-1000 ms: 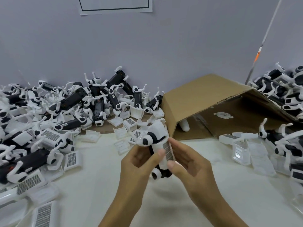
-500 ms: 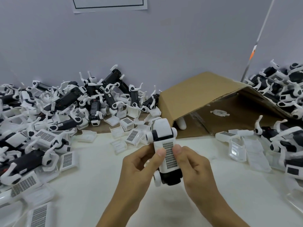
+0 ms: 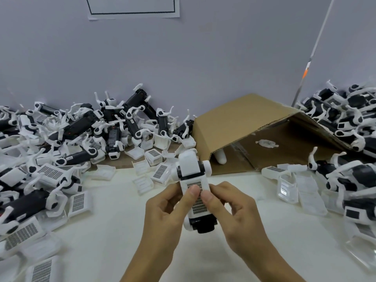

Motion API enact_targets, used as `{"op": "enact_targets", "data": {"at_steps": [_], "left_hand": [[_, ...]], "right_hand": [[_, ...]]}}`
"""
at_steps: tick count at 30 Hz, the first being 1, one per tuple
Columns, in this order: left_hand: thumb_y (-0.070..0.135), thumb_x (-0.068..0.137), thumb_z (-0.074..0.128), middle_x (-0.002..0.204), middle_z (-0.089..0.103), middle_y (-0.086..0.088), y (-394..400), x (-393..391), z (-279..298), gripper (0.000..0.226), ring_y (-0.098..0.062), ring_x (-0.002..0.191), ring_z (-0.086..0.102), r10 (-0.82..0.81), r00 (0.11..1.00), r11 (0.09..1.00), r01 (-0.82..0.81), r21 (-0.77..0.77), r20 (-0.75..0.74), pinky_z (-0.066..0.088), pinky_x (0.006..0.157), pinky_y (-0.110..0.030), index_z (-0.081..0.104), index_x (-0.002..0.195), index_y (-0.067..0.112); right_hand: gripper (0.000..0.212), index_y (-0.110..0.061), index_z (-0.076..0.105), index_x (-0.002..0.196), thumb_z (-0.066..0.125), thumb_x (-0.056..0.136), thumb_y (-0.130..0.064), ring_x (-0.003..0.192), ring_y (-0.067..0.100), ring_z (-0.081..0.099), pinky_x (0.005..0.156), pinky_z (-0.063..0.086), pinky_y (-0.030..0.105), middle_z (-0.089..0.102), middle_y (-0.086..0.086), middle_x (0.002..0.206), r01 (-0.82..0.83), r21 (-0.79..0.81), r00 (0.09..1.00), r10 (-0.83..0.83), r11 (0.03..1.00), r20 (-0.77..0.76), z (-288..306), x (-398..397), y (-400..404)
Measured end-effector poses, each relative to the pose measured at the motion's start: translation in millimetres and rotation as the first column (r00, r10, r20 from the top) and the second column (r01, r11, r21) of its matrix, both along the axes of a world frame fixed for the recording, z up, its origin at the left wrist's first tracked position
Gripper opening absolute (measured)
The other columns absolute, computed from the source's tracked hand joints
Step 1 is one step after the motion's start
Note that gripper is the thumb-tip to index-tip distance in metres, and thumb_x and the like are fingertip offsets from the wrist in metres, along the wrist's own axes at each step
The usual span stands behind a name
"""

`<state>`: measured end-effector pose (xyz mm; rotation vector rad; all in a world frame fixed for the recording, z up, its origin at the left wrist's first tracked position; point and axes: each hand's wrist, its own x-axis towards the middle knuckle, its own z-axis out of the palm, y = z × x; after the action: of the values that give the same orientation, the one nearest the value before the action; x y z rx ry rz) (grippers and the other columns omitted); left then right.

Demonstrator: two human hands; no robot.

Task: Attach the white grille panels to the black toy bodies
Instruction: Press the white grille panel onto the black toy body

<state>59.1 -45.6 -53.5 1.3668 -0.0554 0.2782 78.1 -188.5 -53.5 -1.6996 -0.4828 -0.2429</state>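
Left hand and right hand raised together, thumbs side by side, fingers apparently curled

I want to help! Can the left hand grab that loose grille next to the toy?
Probably not yet: the left hand is busy gripping the toy. The loose grille lies uncovered on the table, so the way looks free.
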Motion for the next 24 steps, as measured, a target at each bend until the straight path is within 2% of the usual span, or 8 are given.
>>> {"op": "enact_targets", "data": {"at_steps": [3,7,10,14,18,21,22,24], "left_hand": [[0.044,0.079,0.080,0.101,0.077,-0.009,-1.0,-0.5,-0.2,0.031,-0.028,0.101,0.073,-0.013,1.000,1.000,0.013,0.006,-0.016,0.057,0.092,-0.048,0.081,0.100,0.022],[0.041,0.066,0.081,0.080,0.078,0.006,1.7,1.8,4.7,0.013,-0.004,0.075,0.073,0.193,0.981,0.978,-0.194,0.072,0.017,0.054,0.068,-0.014,0.081,0.078,0.036],[0.043,0.051,0.083,0.073,0.077,-0.005,-0.7,1.5,12.9,0.026,-0.018,0.071,0.076,0.193,0.981,0.981,-0.193,0.022,0.007,0.060,0.068,-0.027,0.081,0.071,0.027],[0.058,0.028,0.099,0.088,0.074,-0.028,-4.9,-8.5,26.0,0.079,-0.040,0.083,0.075,-0.101,0.992,0.961,0.118,-0.251,0.078,0.062,0.066,-0.034,0.081,0.085,0.006],[0.062,0.026,0.097,0.096,0.072,-0.032,-8.3,-9.7,27.3,0.090,-0.044,0.091,0.074,-0.215,0.971,0.917,0.236,-0.321,0.101,0.062,0.069,-0.036,0.080,0.091,0.002],[0.054,0.037,0.099,0.095,0.072,-0.032,-10.0,-7.1,22.2,0.076,-0.043,0.091,0.074,-0.211,0.972,0.917,0.235,-0.322,0.107,0.062,0.068,-0.034,0.080,0.089,0.002],[0.044,0.051,0.096,0.095,0.073,-0.031,-10.2,-5.7,19.5,0.059,-0.044,0.091,0.073,-0.215,0.970,0.915,0.242,-0.324,0.115,0.062,0.068,-0.033,0.080,0.089,0.002],[0.024,0.070,0.073,0.095,0.073,-0.031,-9.8,-2.9,16.6,0.030,-0.044,0.092,0.073,-0.220,0.969,0.902,0.247,-0.353,0.115,0.062,0.067,-0.033,0.080,0.088,0.002]], "right_hand": [[0.026,-0.038,0.076,0.106,0.065,0.088,-0.052,0.097,0.014,0.068,0.086,0.057,0.042,0.074,-0.010,0.095,-0.035,-0.032,0.995,0.032,0.999,-0.099,7.6,-0.9,-5.1],[0.041,-0.042,0.061,0.124,0.078,0.087,-0.034,0.107,0.001,0.067,0.094,0.051,0.021,0.073,-0.022,0.108,-0.124,-0.101,0.985,0.110,0.987,-0.130,16.9,-7.0,-9.8],[0.036,-0.041,0.058,0.109,0.079,0.084,-0.026,0.103,0.004,0.066,0.087,0.049,0.012,0.070,-0.022,0.109,0.127,-0.213,0.966,-0.072,0.969,0.247,30.4,-13.9,-22.5],[0.025,-0.021,0.061,0.104,0.077,0.086,-0.014,0.104,0.022,0.066,0.085,0.052,0.032,0.064,0.001,0.121,0.477,-0.192,0.501,-0.086,0.858,0.861,70.8,-13.3,-77.8],[0.016,-0.007,0.057,0.088,0.073,0.087,-0.009,0.112,0.015,0.056,0.090,0.045,0.017,0.049,0.015,0.111,0.729,-0.055,0.215,-0.153,0.682,0.964,133.0,9.1,-140.7],[0.036,0.000,0.065,0.118,0.072,0.091,-0.024,0.135,0.037,0.035,0.111,0.037,0.039,0.042,0.028,0.137,0.882,-0.380,0.470,-0.524,0.278,0.710,175.9,40.7,-169.6],[0.047,-0.008,0.061,0.131,0.071,0.092,-0.032,0.141,0.036,0.026,0.117,0.028,0.046,0.038,0.022,0.147,0.815,-0.539,0.531,-0.643,0.211,0.552,181.0,45.6,-173.8],[0.049,-0.016,0.062,0.135,0.070,0.092,-0.038,0.140,0.027,0.035,0.116,0.027,0.043,0.049,0.011,0.146,0.719,-0.638,0.626,-0.655,0.275,0.423,175.7,45.9,-171.3]]}}
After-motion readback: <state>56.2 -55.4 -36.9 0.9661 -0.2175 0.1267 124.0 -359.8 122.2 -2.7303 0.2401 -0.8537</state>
